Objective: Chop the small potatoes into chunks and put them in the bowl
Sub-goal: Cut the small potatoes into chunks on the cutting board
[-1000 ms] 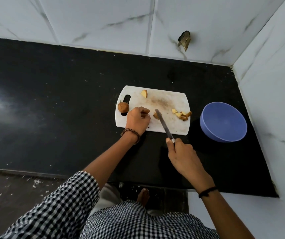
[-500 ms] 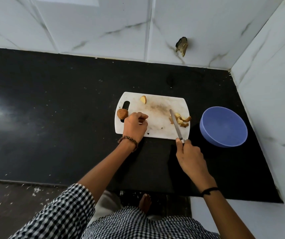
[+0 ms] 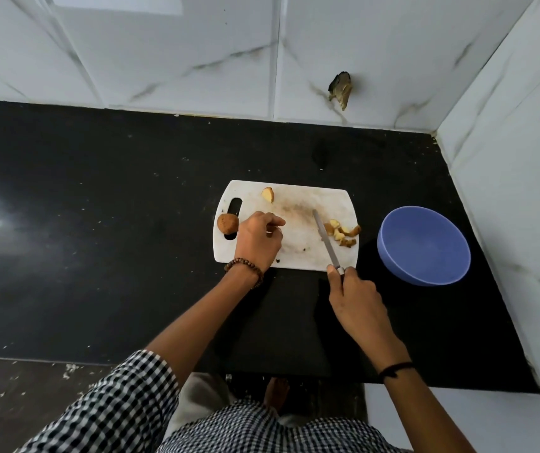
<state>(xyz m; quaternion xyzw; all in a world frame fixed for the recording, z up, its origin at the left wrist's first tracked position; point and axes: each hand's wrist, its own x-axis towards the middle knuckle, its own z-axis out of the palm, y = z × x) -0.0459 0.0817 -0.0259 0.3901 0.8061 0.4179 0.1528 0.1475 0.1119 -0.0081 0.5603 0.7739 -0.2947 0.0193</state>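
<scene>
Centre frame: right hand [image 3: 358, 299] grips knife [image 3: 324, 238] beside firm, roll-prone potato chunks [image 3: 343, 232]; left hand [image 3: 258, 240] curled, possibly empty.

A speckled black stone countertop [image 3: 98, 223] is bordered by white marble-veined wall tiles [image 3: 180, 60]. A chipped hole [image 3: 340, 89] is seen in them. Glare is reflected at far left.

Left hand [image 3: 258, 238] curled, right hand [image 3: 358, 297] clenched

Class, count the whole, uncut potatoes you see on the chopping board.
1: a whole potato at the board's left end, by the handle slot, beside the left hand. That hand may hide another piece.
</scene>
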